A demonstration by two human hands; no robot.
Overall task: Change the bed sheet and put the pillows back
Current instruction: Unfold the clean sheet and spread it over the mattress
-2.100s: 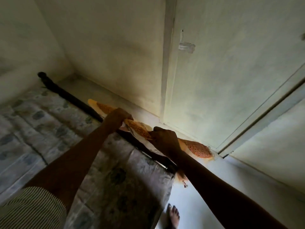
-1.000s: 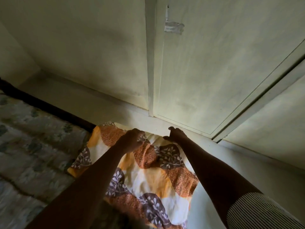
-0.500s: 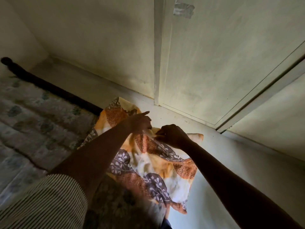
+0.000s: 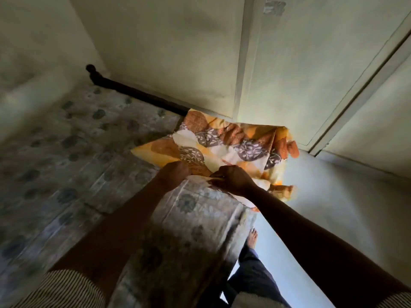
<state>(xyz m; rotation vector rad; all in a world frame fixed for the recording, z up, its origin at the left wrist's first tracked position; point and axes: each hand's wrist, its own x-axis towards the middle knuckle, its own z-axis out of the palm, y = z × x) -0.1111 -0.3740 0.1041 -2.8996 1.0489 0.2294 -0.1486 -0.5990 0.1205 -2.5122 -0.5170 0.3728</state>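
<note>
Striped sleeves [image 4: 66, 290] fill the bottom corners of the frame, and two bare forearms reach up from them toward the centre. Lower right of centre, dark trousers [image 4: 253, 278] and a bare foot [image 4: 252, 237] stand on the pale floor [image 4: 344, 207], just beside the corner of the mattress [image 4: 77, 152]. The mattress has a faded grey flowered cover and spreads across the left half of the frame, blurred at its edges.

At mid-frame the two hands sit close together, almost touching. The left hand [image 4: 175, 172] is curled into a fist over the near edge of the bed sheet [image 4: 224, 143], and the right hand [image 4: 233, 180] pinches that same edge between thumb and bent fingers.

Beyond the hands, the bed sheet lies bunched and partly folded on the far right corner of the mattress. It is orange, white and brown with leafy prints. Its right side spills off the mattress edge and hangs over the floor.

Past it, a dark bed rail [image 4: 133, 93] with a rounded knob runs from upper left down to the sheet. Behind the rail rises a pale wall [image 4: 166, 52], and to the right of the wall a closed pale door [image 4: 311, 74].
</note>
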